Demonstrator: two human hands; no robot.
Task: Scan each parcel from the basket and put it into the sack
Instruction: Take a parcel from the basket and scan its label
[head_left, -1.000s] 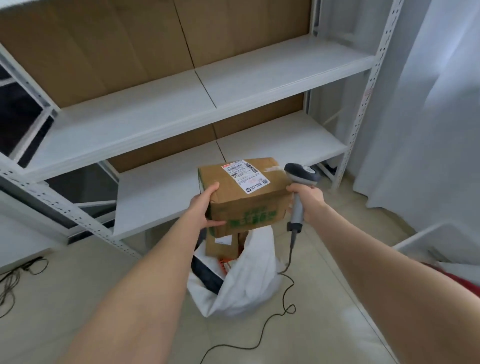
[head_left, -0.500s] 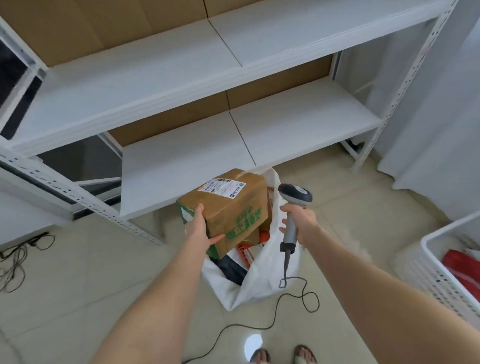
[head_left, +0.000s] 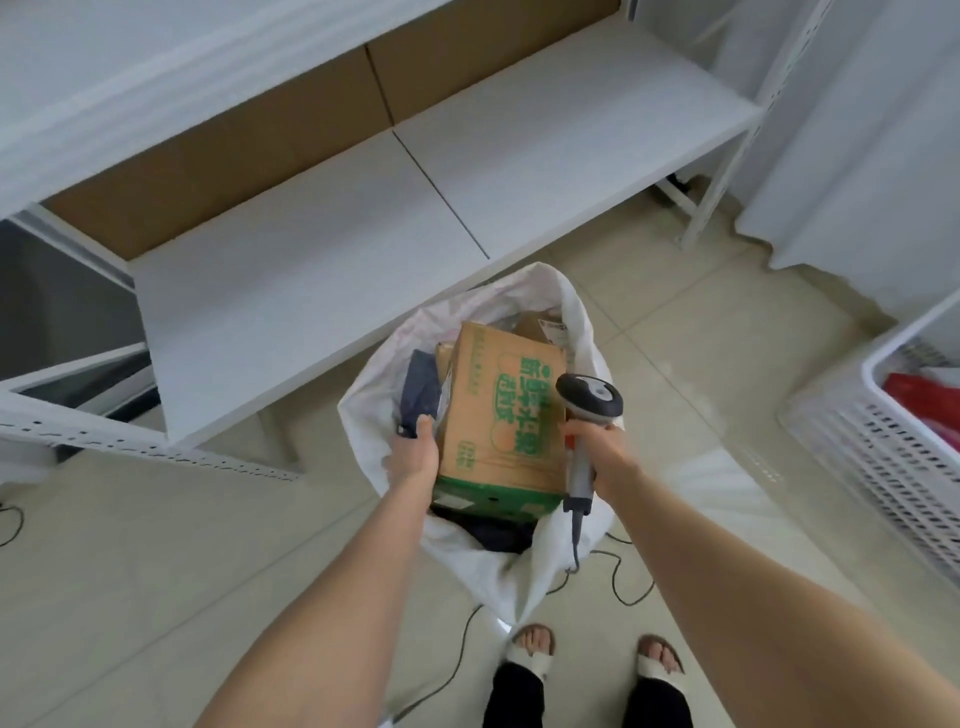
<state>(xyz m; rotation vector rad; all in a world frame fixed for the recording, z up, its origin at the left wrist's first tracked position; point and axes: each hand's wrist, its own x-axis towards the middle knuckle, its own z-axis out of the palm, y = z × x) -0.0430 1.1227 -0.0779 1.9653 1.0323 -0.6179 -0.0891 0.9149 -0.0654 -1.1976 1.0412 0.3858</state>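
A brown cardboard box (head_left: 501, 415) with green print sits in the mouth of the white sack (head_left: 519, 283) on the floor, on top of other parcels. My left hand (head_left: 413, 457) holds the box by its left side, thumb along the top edge; its fingers are hidden behind the box. My right hand (head_left: 602, 452) grips the handle of a grey barcode scanner (head_left: 589, 397) just right of the box, over the sack's right rim. A dark blue parcel (head_left: 418, 389) and another brown parcel (head_left: 540, 327) lie deeper in the sack.
A white basket (head_left: 883, 415) with a red parcel (head_left: 914, 395) stands at the right. The white metal shelf (head_left: 311, 260) runs behind the sack. The scanner cable (head_left: 618, 577) trails on the tiled floor near my sandalled feet (head_left: 530, 644).
The box has gone from chest height down into the sack's mouth, green-printed side up. Both hands lowered with it, and my view tilted down toward the floor.
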